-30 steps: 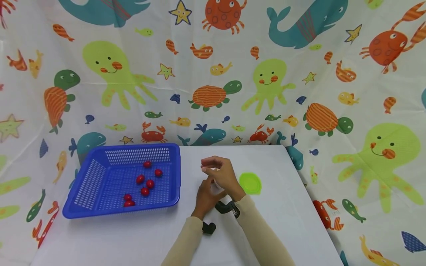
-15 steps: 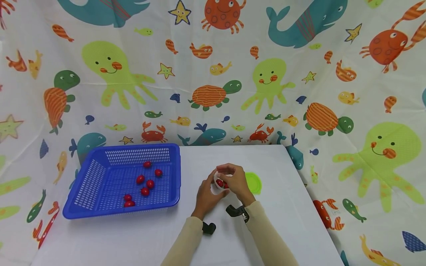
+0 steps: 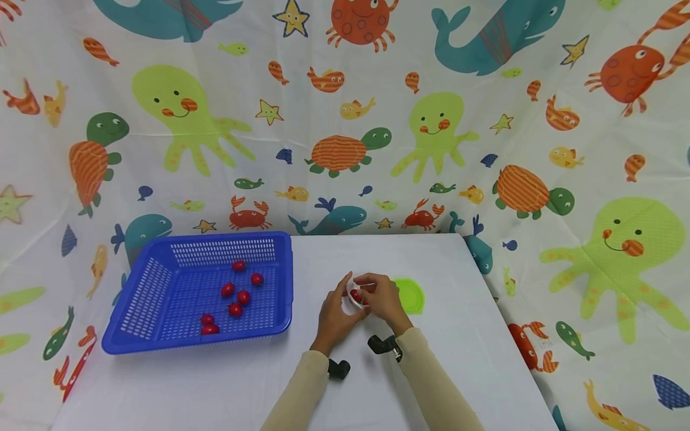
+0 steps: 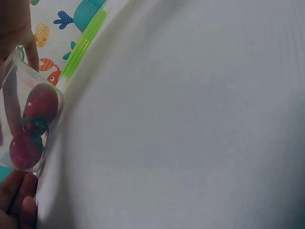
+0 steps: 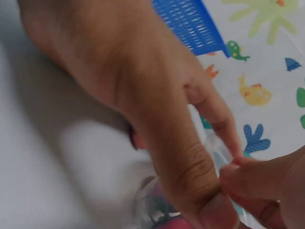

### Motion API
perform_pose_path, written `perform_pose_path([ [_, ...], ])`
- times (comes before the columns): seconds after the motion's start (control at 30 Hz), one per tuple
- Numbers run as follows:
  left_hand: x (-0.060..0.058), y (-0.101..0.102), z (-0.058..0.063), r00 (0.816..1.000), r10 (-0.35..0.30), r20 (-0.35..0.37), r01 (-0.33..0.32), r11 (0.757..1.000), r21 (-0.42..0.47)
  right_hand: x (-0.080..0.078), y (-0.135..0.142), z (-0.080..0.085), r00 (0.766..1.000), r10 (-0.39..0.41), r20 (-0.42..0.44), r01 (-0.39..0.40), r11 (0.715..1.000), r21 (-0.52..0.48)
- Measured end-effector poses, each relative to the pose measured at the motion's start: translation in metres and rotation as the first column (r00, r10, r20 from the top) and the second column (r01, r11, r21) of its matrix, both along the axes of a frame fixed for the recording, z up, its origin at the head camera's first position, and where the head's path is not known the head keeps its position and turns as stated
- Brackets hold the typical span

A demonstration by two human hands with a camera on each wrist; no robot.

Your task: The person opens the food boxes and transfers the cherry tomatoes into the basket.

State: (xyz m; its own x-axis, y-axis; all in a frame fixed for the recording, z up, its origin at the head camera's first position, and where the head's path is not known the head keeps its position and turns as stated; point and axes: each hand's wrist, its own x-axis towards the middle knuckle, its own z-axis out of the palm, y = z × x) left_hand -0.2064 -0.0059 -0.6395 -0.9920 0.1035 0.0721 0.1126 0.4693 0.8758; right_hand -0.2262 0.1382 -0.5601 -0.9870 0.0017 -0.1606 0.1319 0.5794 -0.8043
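A small clear plastic container (image 4: 10,109) with cherry tomatoes (image 4: 42,101) in it stands on the table between both hands. In the head view my left hand (image 3: 335,320) grips it from the left, thumb on the near side and fingers on the far side. My right hand (image 3: 381,299) is on the right of its opening, with thumb and fingers curled at the rim. The right wrist view shows right fingertips (image 5: 233,177) beside clear plastic and the left hand. What lies between the right fingers is partly hidden. A green lid (image 3: 411,296) lies just right of the hands.
A blue perforated basket (image 3: 178,299) stands at the left on the white table (image 3: 463,359), with several loose cherry tomatoes (image 3: 244,297) in it. A curtain (image 3: 345,72) with sea animals hangs behind the table and along its sides.
My right hand came down from above the container to its right rim, uncovering the tomatoes inside. In the last half second it shifted only slightly. The left hand kept its hold.
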Motion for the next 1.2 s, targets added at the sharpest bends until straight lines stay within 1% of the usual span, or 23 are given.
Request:
perform_pose_path([
  [0.07,0.0,0.0,0.0,1.0,0.001,-0.011,-0.001,1.0,0.003,-0.001,-0.002,-0.002,0.999,0.047,-0.002,-0.047,0.996,0.074],
  [0.17,-0.001,-0.001,0.001,1.0,0.003,-0.021,-0.002,1.0,0.017,-0.004,-0.004,-0.003,0.993,0.121,0.004,-0.12,0.978,0.173],
  [0.23,-0.001,-0.001,0.002,1.0,0.002,-0.022,-0.001,1.0,0.029,-0.006,-0.004,-0.001,0.986,0.165,0.022,-0.166,0.964,0.206],
  [0.27,-0.002,-0.001,0.002,1.0,0.002,-0.022,-0.002,1.0,0.029,-0.007,-0.003,0.0,0.983,0.18,0.032,-0.183,0.962,0.201],
  [0.33,-0.002,-0.001,0.002,1.0,-0.001,-0.019,0.001,1.0,0.031,-0.009,-0.001,0.002,0.978,0.199,0.059,-0.205,0.967,0.153],
  [0.43,-0.001,-0.001,0.001,1.0,-0.004,-0.02,0.004,1.0,0.015,-0.01,0.005,0.004,0.975,0.203,0.096,-0.206,0.978,0.025],
  [0.5,-0.001,-0.001,0.001,1.0,-0.004,-0.025,0.005,1.0,0.011,-0.01,0.008,0.005,0.976,0.19,0.106,-0.185,0.981,-0.054],
  [0.6,0.0,-0.001,0.001,0.999,-0.004,-0.032,0.004,1.0,0.008,-0.008,0.011,0.005,0.984,0.148,0.096,-0.135,0.982,-0.136],
  [0.7,0.0,-0.001,0.002,1.0,-0.004,-0.026,0.004,1.0,0.011,-0.005,0.012,0.006,0.994,0.081,0.072,-0.066,0.98,-0.188],
  [0.8,0.0,-0.001,0.003,1.0,-0.003,-0.01,0.003,1.0,0.011,-0.002,0.011,0.011,0.999,0.011,0.048,0.0,0.978,-0.21],
  [0.93,0.0,-0.001,0.004,1.0,0.002,-0.003,-0.002,1.0,0.018,0.0,0.008,0.021,0.999,-0.044,-0.001,0.042,0.972,-0.233],
  [1.07,0.001,-0.001,0.005,1.0,0.003,0.003,-0.004,1.0,0.014,0.0,0.003,0.03,0.998,-0.046,-0.052,0.03,0.961,-0.274],
  [1.2,0.003,-0.002,0.005,0.999,0.008,0.033,-0.008,1.0,-0.004,0.0,-0.005,0.04,0.997,-0.012,-0.083,-0.016,0.943,-0.331],
])
